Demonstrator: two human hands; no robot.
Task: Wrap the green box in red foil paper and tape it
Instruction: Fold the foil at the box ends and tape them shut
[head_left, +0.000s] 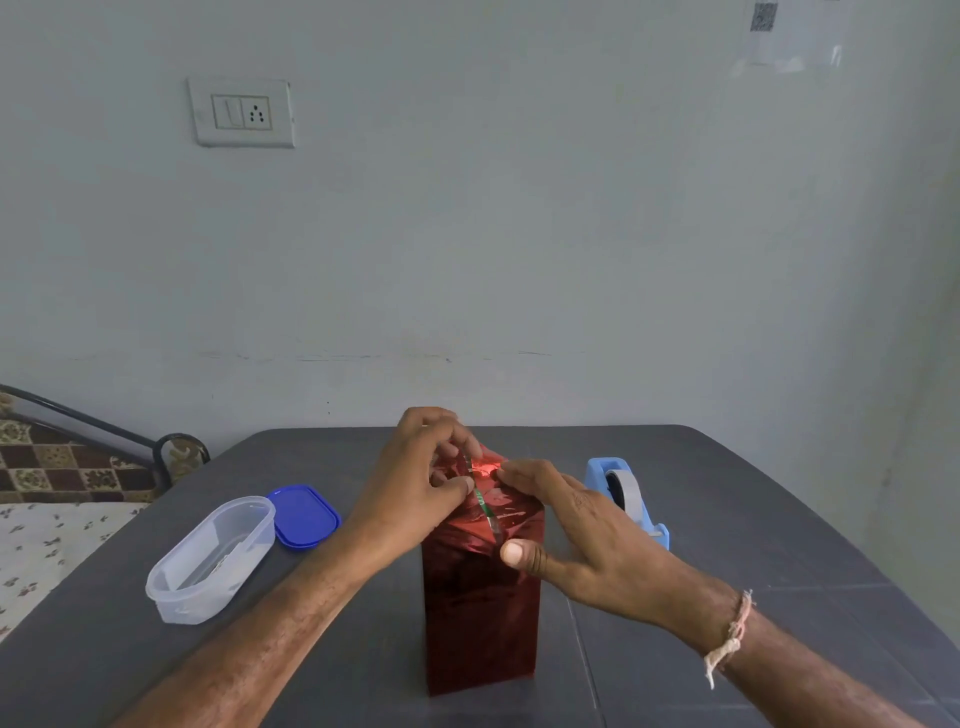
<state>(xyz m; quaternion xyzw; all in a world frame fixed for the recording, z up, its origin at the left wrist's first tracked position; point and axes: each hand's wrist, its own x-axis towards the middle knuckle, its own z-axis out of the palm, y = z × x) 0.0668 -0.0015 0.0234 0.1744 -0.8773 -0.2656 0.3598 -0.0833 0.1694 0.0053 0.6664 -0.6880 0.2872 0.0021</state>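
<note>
Forearms (291, 623) foremost, left hand (423, 467) pinching red foil (478, 603) atop box (484, 503), right hand (571, 525) pressing it

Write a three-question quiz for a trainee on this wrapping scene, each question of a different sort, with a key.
1. True or false: the wrapped box lies flat on its side on the table.
2. Multiple choice: where is the blue tape dispenser relative to the box? A) on the person's right B) on the person's left C) on top of it
3. Short answer: what colour shows through the gap in the red foil at the top of the box?

Key: 1. False, it stands upright. 2. A. 3. Green.
</note>
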